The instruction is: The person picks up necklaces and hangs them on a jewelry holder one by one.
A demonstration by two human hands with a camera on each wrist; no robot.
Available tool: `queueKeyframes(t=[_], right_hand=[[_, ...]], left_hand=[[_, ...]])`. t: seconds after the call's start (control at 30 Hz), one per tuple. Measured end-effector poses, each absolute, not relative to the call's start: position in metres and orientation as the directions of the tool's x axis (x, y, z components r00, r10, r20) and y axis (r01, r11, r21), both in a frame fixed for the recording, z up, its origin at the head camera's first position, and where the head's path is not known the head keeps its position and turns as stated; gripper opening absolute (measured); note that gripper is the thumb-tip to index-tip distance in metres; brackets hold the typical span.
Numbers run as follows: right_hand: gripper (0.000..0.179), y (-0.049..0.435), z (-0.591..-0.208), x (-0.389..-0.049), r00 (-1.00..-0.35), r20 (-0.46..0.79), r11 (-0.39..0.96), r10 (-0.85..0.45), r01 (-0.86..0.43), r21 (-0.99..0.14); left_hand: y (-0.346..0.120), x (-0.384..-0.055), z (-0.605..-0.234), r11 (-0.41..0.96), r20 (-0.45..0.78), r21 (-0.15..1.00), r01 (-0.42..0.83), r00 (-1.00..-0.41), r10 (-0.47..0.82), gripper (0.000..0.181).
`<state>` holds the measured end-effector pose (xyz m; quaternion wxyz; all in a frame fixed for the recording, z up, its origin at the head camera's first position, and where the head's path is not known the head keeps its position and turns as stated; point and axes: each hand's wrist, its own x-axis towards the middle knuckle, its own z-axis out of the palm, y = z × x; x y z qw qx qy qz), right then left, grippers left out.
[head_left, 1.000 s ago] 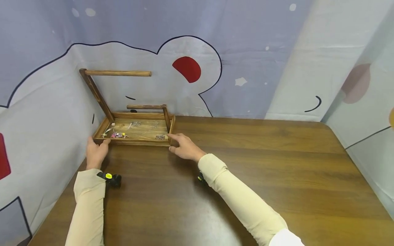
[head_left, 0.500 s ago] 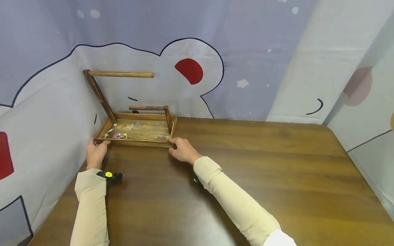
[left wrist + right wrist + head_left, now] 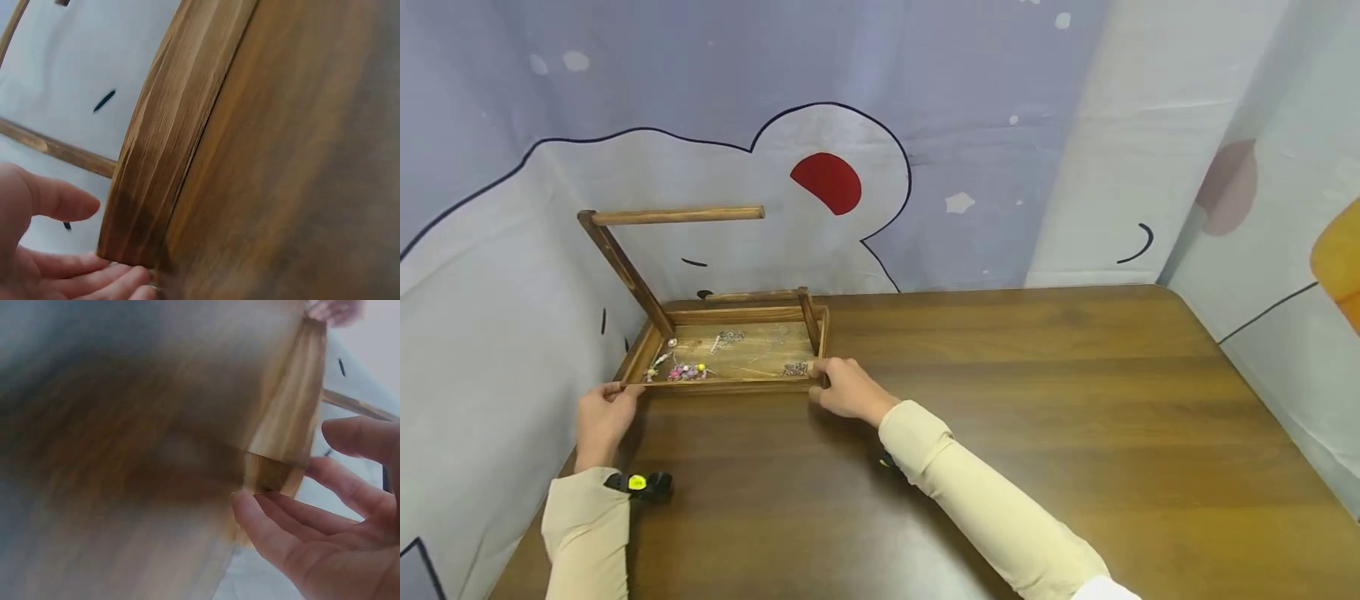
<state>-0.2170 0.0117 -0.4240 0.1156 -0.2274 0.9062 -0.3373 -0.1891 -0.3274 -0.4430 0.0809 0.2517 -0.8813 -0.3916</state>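
Observation:
A wooden jewelry stand (image 3: 730, 387), a shallow tray with a tall and a short T-bar post, sits on the table at the back left. Inside it lie colourful beaded pieces (image 3: 687, 372), a silver chain (image 3: 727, 339) and a small dark pile (image 3: 796, 368). My left hand (image 3: 602, 421) holds its front left corner; in the left wrist view the fingers (image 3: 112, 281) lie against the corner's end, the thumb at the rim side. At the front right corner, my right hand (image 3: 853, 390) holds the tray, fingertips (image 3: 247, 509) against the corner.
A brown wood-grain table (image 3: 1037, 417) spreads to the right and front. Printed cloth (image 3: 970, 150) hangs behind it and along both sides. The tall post (image 3: 625, 271) leans near the left cloth.
The stand has come away from the back cloth, towards me and slightly right, with both hands at its front corners. My right index finger has drawn back to the corner. The head view has shifted.

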Motion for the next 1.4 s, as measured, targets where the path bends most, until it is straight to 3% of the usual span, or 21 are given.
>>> queueKeyframes(t=[0.1,0.23,0.37,0.6,0.77,1.07,1.4], right_hand=[[0.014,0.022,-0.423,-0.213,-0.895,-0.015,0.655,-0.445,-0.314,-0.687],[0.03,0.037,-0.425,-0.208,-0.931,0.042,0.654,-0.364,-0.287,-0.7],[0.025,0.051,-0.426,-0.203,-0.964,0.04,0.683,-0.262,-0.215,-0.698],[0.015,0.081,-0.426,-0.203,-0.993,0.021,0.7,-0.114,-0.096,-0.708],[0.012,0.113,-0.427,-0.21,-0.998,-0.064,0.634,-0.021,0.036,-0.772],[0.035,0.163,-0.432,-0.192,-0.979,-0.201,0.372,-0.04,0.172,-0.912],[0.05,0.213,-0.43,-0.168,-0.972,-0.227,0.42,-0.059,0.182,-0.889]], left_hand=[[-0.324,-0.178,-0.44,0.65,-0.008,0.684,-0.33,-0.895,-0.446,0.047],[-0.314,-0.167,-0.435,0.721,0.014,0.633,-0.283,-0.926,-0.377,0.045],[-0.302,-0.16,-0.435,0.756,0.035,0.596,-0.27,-0.932,-0.36,0.036],[-0.271,-0.16,-0.432,0.723,0.069,0.649,-0.236,-0.928,-0.365,0.024],[-0.249,-0.166,-0.43,0.718,0.053,0.668,-0.196,-0.95,-0.309,0.018],[-0.22,-0.169,-0.442,0.533,-0.099,0.835,-0.139,-0.99,-0.104,0.031],[-0.178,-0.163,-0.44,0.544,-0.106,0.834,-0.088,-0.994,0.001,0.031]])
